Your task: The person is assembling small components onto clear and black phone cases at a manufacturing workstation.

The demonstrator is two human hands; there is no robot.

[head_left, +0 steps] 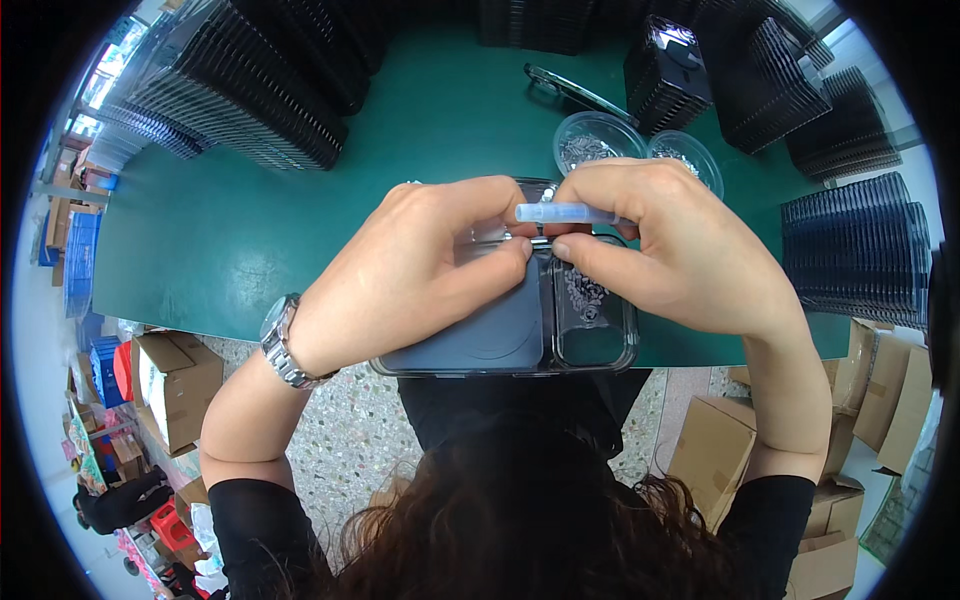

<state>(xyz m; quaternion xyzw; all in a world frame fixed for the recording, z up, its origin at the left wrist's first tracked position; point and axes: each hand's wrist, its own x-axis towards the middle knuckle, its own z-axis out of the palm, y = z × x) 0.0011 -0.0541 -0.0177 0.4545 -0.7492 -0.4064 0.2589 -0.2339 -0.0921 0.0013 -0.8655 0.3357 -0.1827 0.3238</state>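
Note:
My left hand (pixel 425 255), with a metal-band watch (pixel 283 335) at its wrist, is closed in a pinch over a lidded-type black tray (pixel 505 372). Facing it, my right hand (pixel 680 250) is also closed, fingertips almost meeting the left ones. Between the two thumbs and forefingers shows a small shiny metal part (pixel 541 243), mostly hidden. A translucent pale-blue pen-like tube (pixel 565 213) lies across my right fingers, its end pointing left. Beneath the hands, the tray holds a grey flat pad (pixel 475 325) on the left and small dark metal pieces (pixel 585 295) in a right compartment.
Two clear round tubs (pixel 590 135) (pixel 690 160) of small metal parts stand beyond my right hand. A dark phone-like slab (pixel 583 95) leans behind them. Tall stacks of black trays (pixel 250 90) (pixel 855 250) line the green table (pixel 230 230). Cardboard boxes (pixel 175 385) sit on the floor.

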